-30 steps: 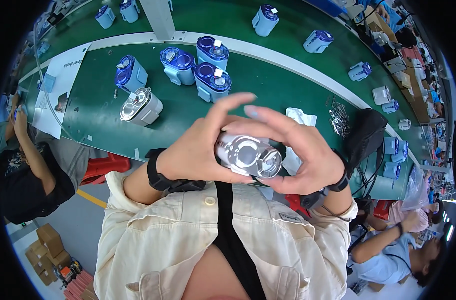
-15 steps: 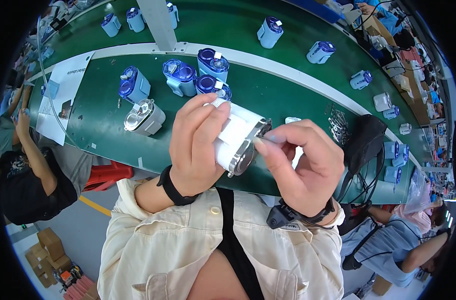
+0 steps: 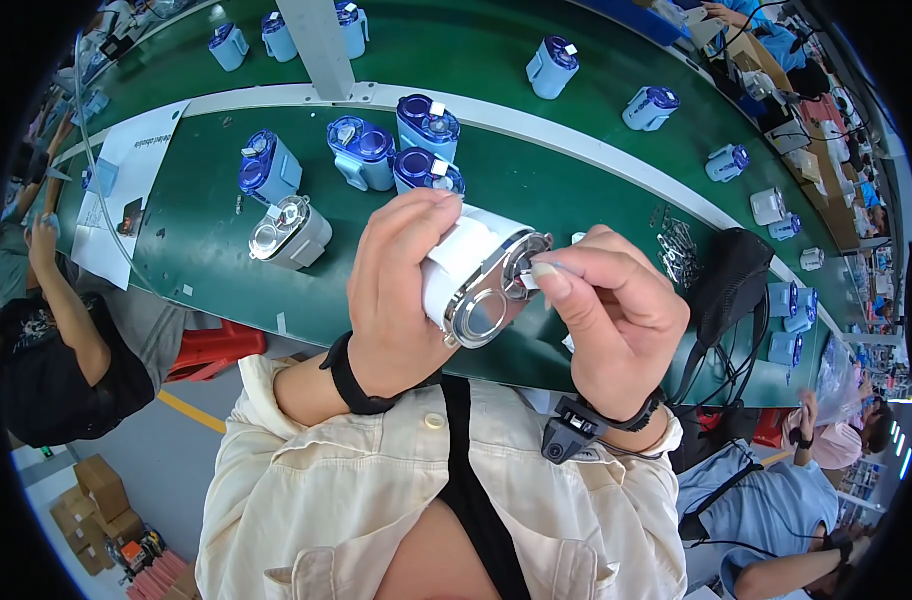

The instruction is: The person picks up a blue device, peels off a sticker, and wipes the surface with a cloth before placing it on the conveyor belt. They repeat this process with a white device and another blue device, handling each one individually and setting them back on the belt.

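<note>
Now, left hand [image 3: 391, 290]: fingers curled around the side of a white container [image 3: 466, 245], gripping it.
Right hand [image 3: 626, 320]: thumb and forefinger nearly together at the shiny lid [image 3: 484, 315], pinching a small white piece [image 3: 529, 282]; its exact shape is hidden.
White container: held tilted above the near edge of the green worktop [image 3: 196, 240], lid end toward the right hand.
Second container [image 3: 301, 245]: also white, on the worktop, left of the left hand.
Blue containers [image 3: 364, 168]: four grouped beyond it.
Metal parts [image 3: 679, 247]: heaped just beside a black bag [image 3: 731, 275].
</note>
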{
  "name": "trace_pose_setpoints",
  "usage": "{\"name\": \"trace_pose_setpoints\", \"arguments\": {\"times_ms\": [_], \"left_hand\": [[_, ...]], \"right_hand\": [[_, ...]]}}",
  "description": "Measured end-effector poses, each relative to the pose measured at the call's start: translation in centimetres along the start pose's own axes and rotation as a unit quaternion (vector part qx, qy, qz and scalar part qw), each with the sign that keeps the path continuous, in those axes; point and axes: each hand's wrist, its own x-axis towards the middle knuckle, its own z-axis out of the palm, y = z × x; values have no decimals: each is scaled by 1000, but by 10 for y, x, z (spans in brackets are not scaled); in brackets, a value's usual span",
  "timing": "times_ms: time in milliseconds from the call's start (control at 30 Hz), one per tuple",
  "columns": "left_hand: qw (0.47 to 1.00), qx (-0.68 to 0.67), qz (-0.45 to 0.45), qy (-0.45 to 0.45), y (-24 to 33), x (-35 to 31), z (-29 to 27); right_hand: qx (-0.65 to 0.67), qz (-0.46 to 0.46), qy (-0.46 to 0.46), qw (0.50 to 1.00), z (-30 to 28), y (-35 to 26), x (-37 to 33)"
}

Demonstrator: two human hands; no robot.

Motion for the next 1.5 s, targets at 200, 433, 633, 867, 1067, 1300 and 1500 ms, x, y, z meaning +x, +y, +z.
{"name": "trace_pose_setpoints", "arguments": {"times_ms": [200,433,633,867,1067,1300,1500], "left_hand": [[1000,-20,-16,3,-1,-2,3],[998,-47,-47,0,-4,-6,7],[993,-76,-93,-8,-6,-5,2],[994,-87,-65,-31,-8,-5,1],[996,-65,-63,5,-8,-6,5],[998,-14,-35,46,-9,-1,13],[964,-209,-99,-131,-6,4,-5]], "right_hand": [[-88,-105,6,991,5,15,1],[-125,-141,12,982,11,22,-6],[3,-27,-47,999,4,15,0],[90,4,-54,994,16,21,8],[253,91,-74,960,32,21,3],[231,77,-55,968,33,26,9],[80,-26,-256,963,1,32,29]]}}
